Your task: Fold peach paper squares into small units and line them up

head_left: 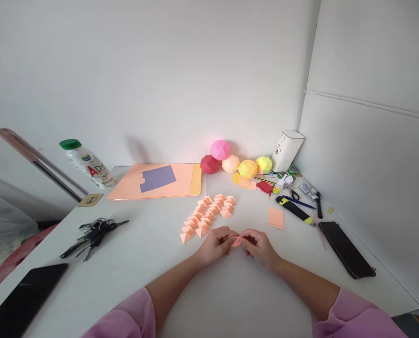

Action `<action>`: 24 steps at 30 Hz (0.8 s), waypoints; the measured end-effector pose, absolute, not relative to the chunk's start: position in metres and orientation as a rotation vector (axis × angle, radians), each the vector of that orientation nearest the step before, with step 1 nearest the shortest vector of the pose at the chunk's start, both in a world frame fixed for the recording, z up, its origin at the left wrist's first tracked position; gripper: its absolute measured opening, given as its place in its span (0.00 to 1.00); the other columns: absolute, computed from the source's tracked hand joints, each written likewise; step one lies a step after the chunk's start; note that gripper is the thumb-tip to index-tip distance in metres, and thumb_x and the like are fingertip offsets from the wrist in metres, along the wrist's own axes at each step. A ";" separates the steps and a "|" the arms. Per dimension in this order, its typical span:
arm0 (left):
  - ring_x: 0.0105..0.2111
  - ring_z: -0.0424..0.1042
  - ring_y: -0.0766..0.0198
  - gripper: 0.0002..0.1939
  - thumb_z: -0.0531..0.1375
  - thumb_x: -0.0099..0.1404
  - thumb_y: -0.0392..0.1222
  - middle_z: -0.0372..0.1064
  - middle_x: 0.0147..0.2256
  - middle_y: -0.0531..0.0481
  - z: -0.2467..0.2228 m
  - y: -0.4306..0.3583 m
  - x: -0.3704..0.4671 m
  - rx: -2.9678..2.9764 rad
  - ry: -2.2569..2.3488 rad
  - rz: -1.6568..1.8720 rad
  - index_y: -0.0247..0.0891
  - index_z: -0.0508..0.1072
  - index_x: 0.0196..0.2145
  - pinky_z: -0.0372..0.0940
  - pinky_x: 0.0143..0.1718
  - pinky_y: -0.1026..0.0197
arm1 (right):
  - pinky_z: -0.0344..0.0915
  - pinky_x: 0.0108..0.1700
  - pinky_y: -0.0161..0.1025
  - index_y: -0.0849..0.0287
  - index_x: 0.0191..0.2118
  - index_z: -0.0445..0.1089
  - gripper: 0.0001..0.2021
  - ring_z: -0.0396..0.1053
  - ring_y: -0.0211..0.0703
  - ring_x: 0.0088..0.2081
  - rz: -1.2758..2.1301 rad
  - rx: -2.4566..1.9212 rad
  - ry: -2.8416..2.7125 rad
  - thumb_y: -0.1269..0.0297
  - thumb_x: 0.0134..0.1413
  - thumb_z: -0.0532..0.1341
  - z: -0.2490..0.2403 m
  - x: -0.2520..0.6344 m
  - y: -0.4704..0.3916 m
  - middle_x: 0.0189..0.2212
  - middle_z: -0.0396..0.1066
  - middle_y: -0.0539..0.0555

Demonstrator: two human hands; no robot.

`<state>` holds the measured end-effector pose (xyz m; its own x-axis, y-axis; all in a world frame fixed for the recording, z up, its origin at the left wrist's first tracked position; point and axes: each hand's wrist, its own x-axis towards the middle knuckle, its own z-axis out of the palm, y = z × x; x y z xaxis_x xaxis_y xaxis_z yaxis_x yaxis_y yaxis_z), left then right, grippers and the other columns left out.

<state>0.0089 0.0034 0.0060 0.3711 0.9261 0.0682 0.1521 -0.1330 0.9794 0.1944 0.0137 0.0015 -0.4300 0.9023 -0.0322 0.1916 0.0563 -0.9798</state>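
Peach paper [236,241], pinched by left hand [216,244], right hand [261,245]

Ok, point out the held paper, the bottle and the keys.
Held paper [236,241]: head view, on its visible face.
Bottle [91,166]: head view, on its printed side.
Keys [98,231]: head view, mid-bunch.

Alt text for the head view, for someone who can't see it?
Left hand and right hand pinch a small peach paper piece over a white table. Rows of folded peach pieces lie beyond, leftward; five faceted balls cluster near the wall.
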 end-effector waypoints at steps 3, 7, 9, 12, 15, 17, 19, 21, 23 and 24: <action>0.20 0.63 0.68 0.16 0.53 0.65 0.49 0.61 0.20 0.53 0.005 0.004 0.009 1.609 1.031 0.936 0.39 0.77 0.39 0.60 0.25 0.64 | 0.59 0.21 0.33 0.59 0.34 0.67 0.15 0.60 0.34 0.20 1.421 -1.126 -1.653 0.51 0.51 0.60 0.000 0.194 0.013 0.22 0.64 0.48; 0.26 0.65 0.63 0.16 0.52 0.65 0.47 0.63 0.17 0.51 0.005 0.004 0.008 1.675 1.069 0.940 0.40 0.78 0.36 0.61 0.28 0.63 | 0.58 0.20 0.33 0.59 0.33 0.68 0.14 0.60 0.34 0.20 1.397 -1.126 -1.660 0.52 0.51 0.61 -0.001 0.193 0.014 0.22 0.64 0.48; 0.26 0.66 0.63 0.15 0.52 0.65 0.47 0.63 0.17 0.51 0.006 0.004 0.008 1.681 1.078 0.937 0.40 0.78 0.35 0.62 0.28 0.63 | 0.58 0.20 0.33 0.59 0.32 0.68 0.14 0.60 0.34 0.20 1.393 -1.138 -1.668 0.52 0.51 0.61 -0.001 0.193 0.014 0.20 0.64 0.47; 0.25 0.65 0.64 0.15 0.53 0.65 0.46 0.63 0.18 0.52 0.004 0.004 0.009 1.669 1.083 0.933 0.39 0.77 0.34 0.61 0.27 0.64 | 0.57 0.21 0.32 0.59 0.32 0.68 0.13 0.60 0.34 0.20 1.399 -1.142 -1.680 0.53 0.51 0.60 -0.001 0.193 0.014 0.19 0.63 0.47; 0.24 0.65 0.65 0.14 0.53 0.65 0.46 0.63 0.19 0.51 0.002 0.004 0.009 1.651 1.092 0.930 0.38 0.76 0.31 0.61 0.26 0.64 | 0.57 0.21 0.32 0.60 0.32 0.68 0.12 0.59 0.34 0.19 1.413 -1.138 -1.685 0.54 0.52 0.60 0.000 0.194 0.014 0.19 0.62 0.47; 0.24 0.65 0.65 0.15 0.53 0.65 0.46 0.64 0.20 0.51 0.002 0.004 0.009 1.643 1.101 0.926 0.38 0.75 0.29 0.60 0.26 0.64 | 0.57 0.21 0.32 0.59 0.32 0.68 0.12 0.59 0.34 0.19 1.422 -1.141 -1.690 0.55 0.52 0.60 0.000 0.194 0.015 0.18 0.62 0.46; 0.23 0.65 0.66 0.15 0.53 0.65 0.46 0.64 0.22 0.51 0.002 0.004 0.010 1.645 1.107 0.918 0.38 0.74 0.28 0.60 0.25 0.64 | 0.57 0.21 0.32 0.59 0.31 0.68 0.12 0.59 0.34 0.19 1.424 -1.134 -1.701 0.55 0.53 0.60 0.000 0.194 0.015 0.18 0.62 0.46; 0.23 0.65 0.66 0.15 0.53 0.65 0.45 0.64 0.23 0.51 0.002 0.004 0.010 1.651 1.109 0.910 0.37 0.73 0.27 0.60 0.25 0.64 | 0.57 0.22 0.33 0.59 0.31 0.68 0.12 0.59 0.34 0.20 1.424 -1.125 -1.712 0.55 0.53 0.60 0.000 0.194 0.015 0.18 0.61 0.46; 0.23 0.65 0.67 0.14 0.52 0.64 0.45 0.64 0.23 0.52 0.002 0.004 0.010 1.655 1.105 0.907 0.37 0.71 0.25 0.60 0.25 0.64 | 0.58 0.22 0.33 0.59 0.31 0.67 0.12 0.60 0.34 0.20 1.432 -1.122 -1.720 0.55 0.53 0.60 0.001 0.193 0.015 0.19 0.61 0.46; 0.23 0.64 0.68 0.14 0.52 0.64 0.44 0.64 0.24 0.52 0.002 0.004 0.010 1.656 1.100 0.906 0.37 0.70 0.25 0.60 0.25 0.65 | 0.58 0.22 0.33 0.60 0.31 0.67 0.11 0.59 0.34 0.20 1.438 -1.121 -1.723 0.55 0.53 0.60 0.001 0.193 0.015 0.19 0.62 0.47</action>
